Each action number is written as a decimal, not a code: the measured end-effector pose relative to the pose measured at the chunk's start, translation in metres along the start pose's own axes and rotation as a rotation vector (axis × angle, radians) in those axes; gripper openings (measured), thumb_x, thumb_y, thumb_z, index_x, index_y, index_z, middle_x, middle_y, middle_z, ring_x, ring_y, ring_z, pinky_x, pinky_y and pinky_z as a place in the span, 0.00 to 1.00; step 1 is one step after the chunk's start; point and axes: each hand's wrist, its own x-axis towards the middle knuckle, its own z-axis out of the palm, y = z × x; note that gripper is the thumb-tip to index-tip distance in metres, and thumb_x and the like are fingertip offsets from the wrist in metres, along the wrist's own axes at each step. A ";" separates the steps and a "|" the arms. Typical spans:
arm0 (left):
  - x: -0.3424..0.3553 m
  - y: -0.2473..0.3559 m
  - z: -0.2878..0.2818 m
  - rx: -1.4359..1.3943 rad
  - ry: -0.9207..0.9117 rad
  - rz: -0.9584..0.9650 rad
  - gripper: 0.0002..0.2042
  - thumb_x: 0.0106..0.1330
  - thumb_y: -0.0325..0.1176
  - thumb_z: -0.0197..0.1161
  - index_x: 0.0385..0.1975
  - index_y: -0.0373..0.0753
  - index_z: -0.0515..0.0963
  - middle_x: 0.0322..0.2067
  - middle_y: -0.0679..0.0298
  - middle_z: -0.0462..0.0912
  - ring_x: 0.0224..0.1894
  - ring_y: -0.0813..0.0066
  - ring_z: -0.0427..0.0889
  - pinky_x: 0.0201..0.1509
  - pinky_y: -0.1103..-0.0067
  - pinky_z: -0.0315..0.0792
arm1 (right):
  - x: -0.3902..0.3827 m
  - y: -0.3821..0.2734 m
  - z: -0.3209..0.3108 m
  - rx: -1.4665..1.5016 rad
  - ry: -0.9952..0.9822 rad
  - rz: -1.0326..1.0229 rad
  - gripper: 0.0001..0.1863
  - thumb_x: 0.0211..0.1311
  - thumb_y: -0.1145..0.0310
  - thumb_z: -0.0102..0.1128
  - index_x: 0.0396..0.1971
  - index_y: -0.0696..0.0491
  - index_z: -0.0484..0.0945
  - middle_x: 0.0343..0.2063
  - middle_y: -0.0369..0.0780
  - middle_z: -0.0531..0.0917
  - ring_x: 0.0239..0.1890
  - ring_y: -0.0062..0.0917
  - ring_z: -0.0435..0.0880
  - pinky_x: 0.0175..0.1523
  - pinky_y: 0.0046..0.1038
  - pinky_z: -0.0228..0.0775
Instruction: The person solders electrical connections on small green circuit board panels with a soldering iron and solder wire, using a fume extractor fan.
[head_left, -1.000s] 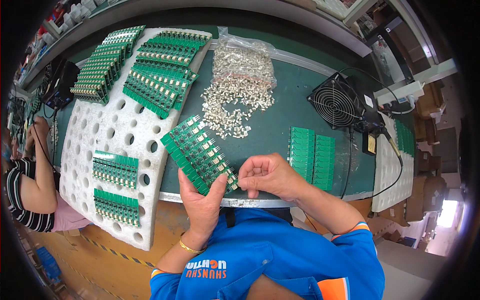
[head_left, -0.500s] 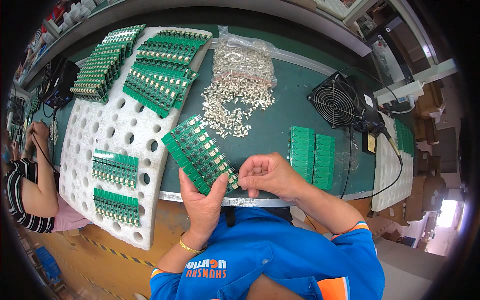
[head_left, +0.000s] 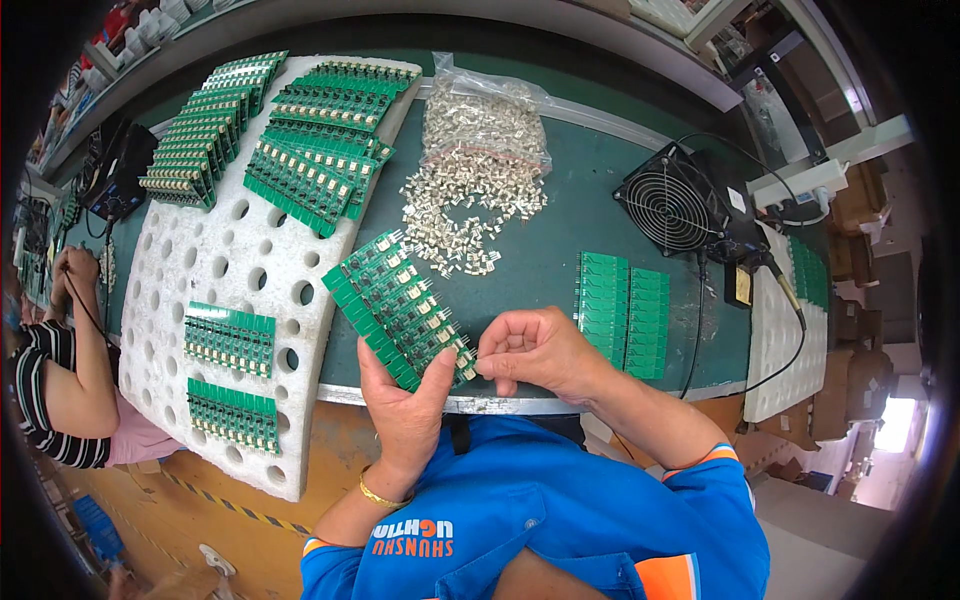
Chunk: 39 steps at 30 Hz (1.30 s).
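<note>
Green bench — left hand [head_left: 405,410] grips circuit panel [head_left: 398,308]; right hand [head_left: 535,350] seemingly pinches its edge.

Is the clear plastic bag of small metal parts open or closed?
Open: small metal parts lie spilled from the clear plastic bag onto the green table mat.

We see a black fan [head_left: 672,208], a bag of metal parts [head_left: 487,125], and a white foam tray [head_left: 215,262] bearing green boards.

Bright, even light; fisheye-bent edges
</note>
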 end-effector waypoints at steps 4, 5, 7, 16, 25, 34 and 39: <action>0.000 -0.001 0.000 0.006 0.003 -0.002 0.25 0.61 0.18 0.65 0.57 0.35 0.65 0.47 0.63 0.78 0.45 0.79 0.80 0.50 0.81 0.76 | -0.001 0.000 0.002 -0.021 0.028 -0.004 0.06 0.61 0.72 0.67 0.33 0.58 0.80 0.25 0.35 0.83 0.24 0.16 0.83 0.29 0.18 0.75; 0.000 0.000 0.000 -0.001 0.002 -0.002 0.25 0.61 0.18 0.65 0.57 0.35 0.65 0.47 0.63 0.78 0.45 0.79 0.80 0.50 0.81 0.76 | -0.001 -0.001 0.003 -0.034 0.037 -0.006 0.06 0.61 0.72 0.67 0.33 0.58 0.80 0.25 0.35 0.82 0.23 0.16 0.83 0.29 0.18 0.75; 0.001 0.000 0.000 -0.010 0.001 -0.003 0.25 0.62 0.17 0.65 0.57 0.35 0.65 0.47 0.63 0.78 0.45 0.79 0.80 0.50 0.81 0.76 | 0.000 -0.002 0.004 -0.042 0.044 -0.003 0.06 0.61 0.72 0.67 0.33 0.58 0.80 0.25 0.35 0.82 0.23 0.16 0.83 0.29 0.18 0.75; 0.000 0.001 0.000 -0.005 -0.015 0.005 0.25 0.62 0.18 0.65 0.57 0.35 0.65 0.47 0.64 0.78 0.45 0.80 0.80 0.50 0.81 0.76 | 0.003 0.001 -0.004 0.035 -0.035 -0.001 0.05 0.61 0.73 0.69 0.32 0.56 0.81 0.26 0.35 0.83 0.24 0.15 0.82 0.30 0.18 0.75; -0.002 0.000 0.001 -0.004 -0.009 -0.001 0.25 0.61 0.18 0.66 0.57 0.35 0.65 0.46 0.64 0.78 0.44 0.80 0.80 0.49 0.81 0.76 | -0.003 0.000 -0.002 0.013 -0.019 -0.014 0.05 0.61 0.73 0.68 0.32 0.56 0.81 0.26 0.35 0.83 0.24 0.16 0.83 0.31 0.19 0.76; 0.004 0.001 0.003 0.007 -0.021 -0.003 0.25 0.61 0.18 0.66 0.57 0.35 0.65 0.45 0.64 0.79 0.44 0.81 0.80 0.48 0.82 0.76 | 0.000 -0.005 -0.001 -0.027 0.018 -0.014 0.05 0.61 0.73 0.68 0.33 0.57 0.80 0.26 0.35 0.83 0.24 0.16 0.83 0.31 0.19 0.76; 0.005 0.003 0.002 0.035 0.043 -0.031 0.24 0.61 0.19 0.67 0.55 0.36 0.66 0.44 0.64 0.79 0.43 0.81 0.80 0.47 0.82 0.77 | -0.001 -0.007 0.012 -0.110 0.115 -0.051 0.04 0.62 0.75 0.65 0.34 0.57 0.78 0.25 0.34 0.82 0.25 0.15 0.82 0.29 0.19 0.75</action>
